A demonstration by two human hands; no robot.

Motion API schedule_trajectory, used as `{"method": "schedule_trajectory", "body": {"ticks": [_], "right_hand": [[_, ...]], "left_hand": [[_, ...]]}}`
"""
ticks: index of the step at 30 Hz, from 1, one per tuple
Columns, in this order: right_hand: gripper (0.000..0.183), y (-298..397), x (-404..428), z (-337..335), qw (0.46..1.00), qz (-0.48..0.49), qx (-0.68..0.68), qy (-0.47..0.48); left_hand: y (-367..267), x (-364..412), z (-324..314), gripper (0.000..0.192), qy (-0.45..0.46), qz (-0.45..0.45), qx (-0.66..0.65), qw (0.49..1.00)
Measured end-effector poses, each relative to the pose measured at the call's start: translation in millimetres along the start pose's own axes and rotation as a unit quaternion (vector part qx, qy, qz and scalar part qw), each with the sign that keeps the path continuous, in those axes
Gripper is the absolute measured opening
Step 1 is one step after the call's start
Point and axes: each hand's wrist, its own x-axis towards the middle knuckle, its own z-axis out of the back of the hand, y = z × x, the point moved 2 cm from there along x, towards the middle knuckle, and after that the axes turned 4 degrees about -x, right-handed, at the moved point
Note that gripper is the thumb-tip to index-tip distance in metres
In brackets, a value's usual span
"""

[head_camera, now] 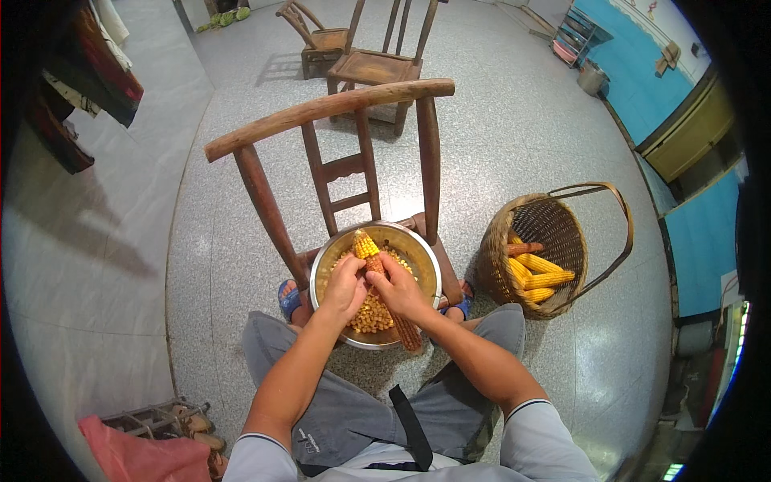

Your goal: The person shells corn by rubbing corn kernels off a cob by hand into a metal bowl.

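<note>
Both hands are over a round metal basin (436, 265) on the seat of a wooden chair (429, 162). They grip a partly shelled corn cob (365, 246), its tip still covered in yellow kernels and its lower part bare. My left hand (346, 285) holds it from the left; my right hand (399, 288) holds it from the right, thumb on the bare part. Loose corn kernels (370, 316) lie in the basin. A bare reddish cob (407, 332) slants across the basin's near rim, below my right wrist.
A woven basket (494, 259) with yellow corn ears (548, 279) and a reddish cob stands on the floor at right. Two more wooden chairs (376, 66) stand beyond. Clothes hang at upper left; a shoe rack (156, 419) with a red cloth is at lower left.
</note>
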Motion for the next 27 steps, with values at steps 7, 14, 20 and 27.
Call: {"method": "schedule_trajectory", "body": {"ticks": [7,14,20,27], "right_hand": [[0.043,9.5,-5.2,2.4,0.999,0.014,-0.047,-0.018],[0.038,10.4,-4.1,3.0,0.998,0.023,-0.056,-0.018],[0.023,-0.7,5.1,6.8,0.970,-0.108,0.207,0.070],[0.023,16.7,2.2,8.0,0.860,-0.188,0.463,0.103]], "left_hand": [[0.0,-2.4,-4.9,0.009,-0.020,0.008,-0.012,1.000],[3.4,-1.0,-1.5,0.029,0.006,-0.010,0.035,0.999],[2.5,-0.8,0.2,0.025,0.019,0.007,0.049,0.999],[-12.3,-20.0,-31.5,0.015,-0.032,0.038,0.079,0.996]]}}
